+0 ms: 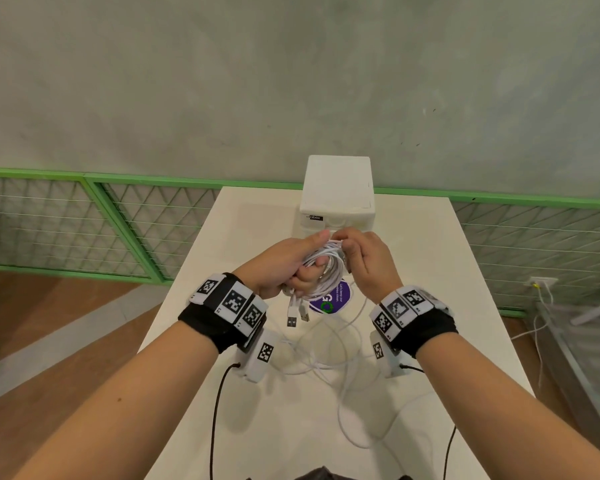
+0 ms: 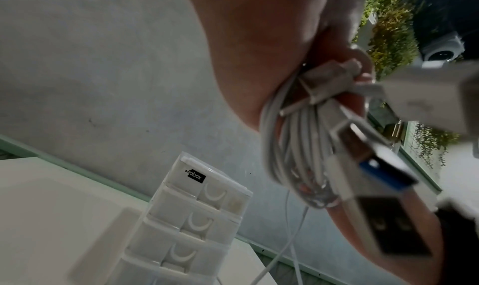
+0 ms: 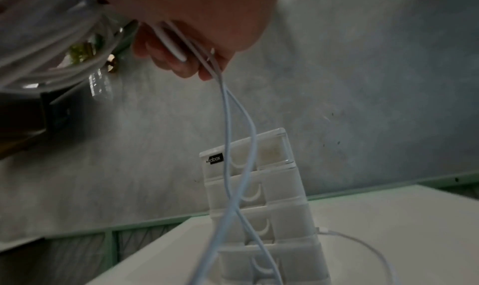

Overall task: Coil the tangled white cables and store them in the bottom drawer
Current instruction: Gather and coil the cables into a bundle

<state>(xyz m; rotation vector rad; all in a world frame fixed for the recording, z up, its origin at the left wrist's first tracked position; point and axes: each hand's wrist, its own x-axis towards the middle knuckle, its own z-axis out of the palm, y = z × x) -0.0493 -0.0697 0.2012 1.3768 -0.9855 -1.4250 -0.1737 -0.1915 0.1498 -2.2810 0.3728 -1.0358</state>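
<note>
My left hand (image 1: 291, 265) grips a coil of white cables (image 1: 326, 268) held above the white table (image 1: 243, 237), the loops wound round its fingers (image 2: 293, 146). USB plugs (image 1: 297, 317) dangle below the coil. My right hand (image 1: 364, 258) pinches loose cable strands at the top of the coil; in the right wrist view two strands (image 3: 233, 125) run from its fingers down to the table. Uncoiled cable (image 1: 340, 368) lies in loops on the table between my wrists. The white drawer unit (image 1: 338, 195) stands just behind my hands, all its drawers (image 2: 191, 224) closed.
A purple sticker (image 1: 336, 299) lies on the table under the coil. A green-framed mesh fence (image 1: 84, 223) runs behind the table along a grey wall. Wooden floor lies to the left, and cables from a wall socket (image 1: 542, 282) hang at the right.
</note>
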